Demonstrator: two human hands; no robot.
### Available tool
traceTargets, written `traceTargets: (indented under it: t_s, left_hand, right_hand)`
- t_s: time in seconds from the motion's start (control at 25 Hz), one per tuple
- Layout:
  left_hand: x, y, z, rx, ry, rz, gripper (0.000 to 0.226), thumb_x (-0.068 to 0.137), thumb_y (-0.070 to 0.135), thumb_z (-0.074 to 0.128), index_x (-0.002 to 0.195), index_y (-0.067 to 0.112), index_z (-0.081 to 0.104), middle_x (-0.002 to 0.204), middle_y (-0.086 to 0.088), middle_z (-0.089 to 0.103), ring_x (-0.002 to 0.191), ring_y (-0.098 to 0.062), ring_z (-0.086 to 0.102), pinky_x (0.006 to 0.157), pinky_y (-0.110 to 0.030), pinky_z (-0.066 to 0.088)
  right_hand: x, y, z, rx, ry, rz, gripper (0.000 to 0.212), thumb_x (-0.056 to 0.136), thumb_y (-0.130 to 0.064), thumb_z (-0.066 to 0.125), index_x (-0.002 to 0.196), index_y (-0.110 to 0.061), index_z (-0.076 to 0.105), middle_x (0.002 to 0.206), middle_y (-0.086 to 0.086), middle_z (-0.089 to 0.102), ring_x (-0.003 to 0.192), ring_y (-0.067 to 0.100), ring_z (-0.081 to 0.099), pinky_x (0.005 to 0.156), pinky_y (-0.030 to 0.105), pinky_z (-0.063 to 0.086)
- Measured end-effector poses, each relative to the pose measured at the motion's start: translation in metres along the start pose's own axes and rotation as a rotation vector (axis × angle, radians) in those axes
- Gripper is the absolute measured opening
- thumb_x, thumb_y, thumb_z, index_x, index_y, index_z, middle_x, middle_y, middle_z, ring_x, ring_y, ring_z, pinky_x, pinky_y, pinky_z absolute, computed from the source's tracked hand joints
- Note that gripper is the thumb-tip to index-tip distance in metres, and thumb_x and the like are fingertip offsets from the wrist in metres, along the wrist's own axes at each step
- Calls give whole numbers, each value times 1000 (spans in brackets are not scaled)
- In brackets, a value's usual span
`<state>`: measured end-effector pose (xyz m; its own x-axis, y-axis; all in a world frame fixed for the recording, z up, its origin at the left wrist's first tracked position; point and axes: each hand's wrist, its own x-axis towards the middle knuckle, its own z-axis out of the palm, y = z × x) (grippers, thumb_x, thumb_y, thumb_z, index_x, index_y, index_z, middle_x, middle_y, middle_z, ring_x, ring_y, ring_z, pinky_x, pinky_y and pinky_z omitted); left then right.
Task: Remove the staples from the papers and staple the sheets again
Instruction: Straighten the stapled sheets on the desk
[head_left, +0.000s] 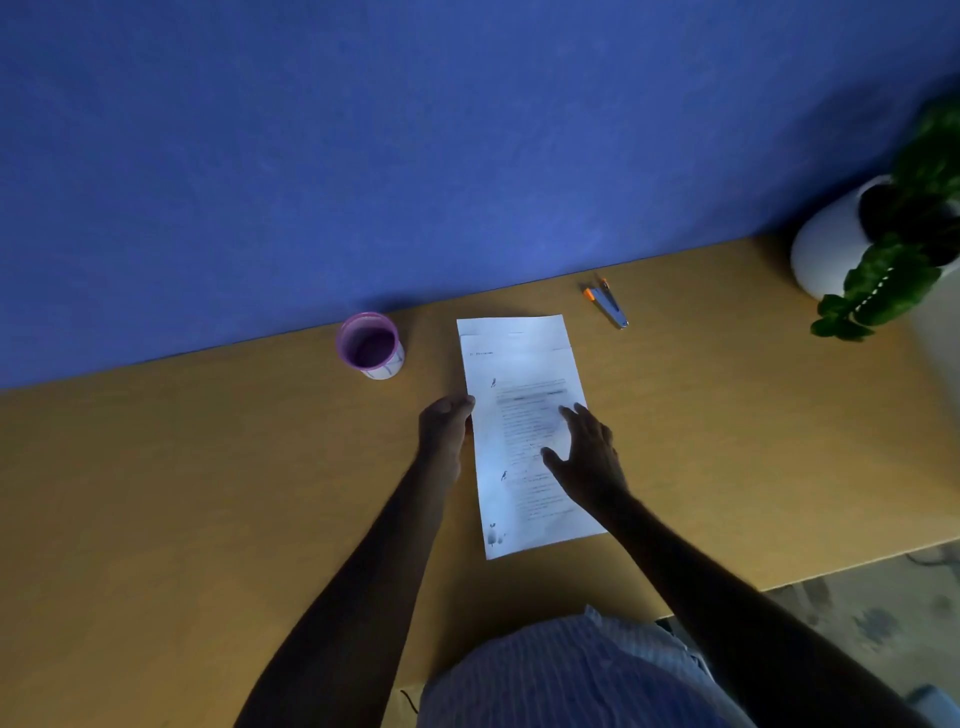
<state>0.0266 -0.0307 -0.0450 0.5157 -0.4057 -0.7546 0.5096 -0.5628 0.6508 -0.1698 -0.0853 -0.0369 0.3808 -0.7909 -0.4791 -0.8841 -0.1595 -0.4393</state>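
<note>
White printed papers (519, 374) lie lengthwise on the wooden table (208, 467), with a second sheet peeking out at the far end. My left hand (444, 428) pinches the papers' left edge about halfway down. My right hand (589, 457) rests flat on the sheet's right half, fingers spread. A small stapler (608, 304) with an orange end and a metal body lies beyond the papers' far right corner, near the wall, away from both hands. No staple is discernible in the dim light.
A purple-rimmed cup (371, 345) stands left of the papers' far end. A white pot with a green plant (841, 239) sits at the table's far right. A blue wall (415, 156) backs the table. The table's right edge drops to patterned floor (872, 608).
</note>
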Motion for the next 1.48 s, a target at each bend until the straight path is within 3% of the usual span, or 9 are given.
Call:
traceTargets:
  t_s: [0.08, 0.28, 0.44, 0.56, 0.72, 0.96, 1.12, 1.32, 1.48]
  left_hand:
    - [-16, 4, 2, -37, -45, 0, 9, 99, 19, 66, 98, 12, 72, 107, -10, 77, 98, -29, 72, 85, -40, 57]
    - [-62, 11, 11, -114, -164, 36, 11, 97, 16, 67, 101, 9, 74, 103, -13, 76, 94, -28, 74, 76, -34, 58]
    - [-93, 14, 13, -138, -320, 121, 18, 94, 11, 68, 79, 13, 78, 82, -15, 78, 73, -24, 77, 68, -32, 60]
    - [-104, 11, 9, -119, -406, 176, 9, 95, 18, 71, 91, 12, 76, 101, -16, 81, 96, -28, 79, 79, -33, 61]
    - [-105, 16, 7, -119, -337, 256, 13, 94, 10, 71, 103, 1, 71, 106, -15, 77, 96, -33, 73, 78, -33, 58]
    - [-104, 50, 25, 188, -29, 721, 32, 89, 27, 76, 116, 14, 65, 121, 1, 67, 108, -19, 64, 92, -36, 55]
    - [-85, 59, 50, 598, 31, 1002, 42, 89, 32, 72, 130, 23, 63, 138, 6, 61, 128, -18, 54, 109, -35, 40]
    - [-35, 22, 88, 1228, -124, 812, 55, 97, 33, 68, 149, 23, 50, 162, 1, 43, 152, -22, 35, 125, -54, 22]
    - [-4, 3, 101, 1398, -109, 831, 58, 97, 34, 67, 151, 28, 46, 166, 3, 35, 156, -23, 25, 125, -64, 8]
  right_hand:
    - [-8, -22, -4, 85, 30, -85, 69, 99, -39, 67, 157, -20, 35, 170, 4, 30, 156, 28, 29, 123, 49, 33]
    - [-40, -62, -10, 418, -17, -96, 72, 95, -43, 74, 155, -25, 40, 161, -2, 45, 144, 19, 48, 119, 43, 44]
    - [-63, -60, -20, 502, 145, -136, 40, 104, -26, 61, 144, -25, 54, 142, -5, 64, 127, 19, 65, 102, 33, 53]
    - [-67, -51, -33, 491, 227, -143, 31, 105, -12, 51, 133, -19, 63, 124, 1, 74, 112, 22, 70, 96, 42, 56]
    - [-66, -39, -58, 663, 145, -81, 28, 103, -3, 52, 117, -16, 73, 111, 4, 77, 103, 21, 70, 98, 50, 57]
    - [-53, -1, -112, 988, -232, -136, 23, 103, -13, 62, 124, -15, 72, 115, 16, 77, 96, 31, 77, 78, 38, 64]
    - [-6, 32, -111, 691, -159, -28, 25, 99, -16, 69, 122, -24, 72, 110, 5, 80, 97, 28, 77, 81, 43, 66]
    - [55, 72, -70, 214, -128, -79, 18, 99, -26, 62, 117, -25, 68, 113, -3, 75, 102, 22, 71, 86, 41, 60]
    - [77, 88, -51, 148, -72, -124, 17, 101, -31, 60, 116, -26, 65, 116, -3, 76, 104, 21, 72, 88, 37, 58]
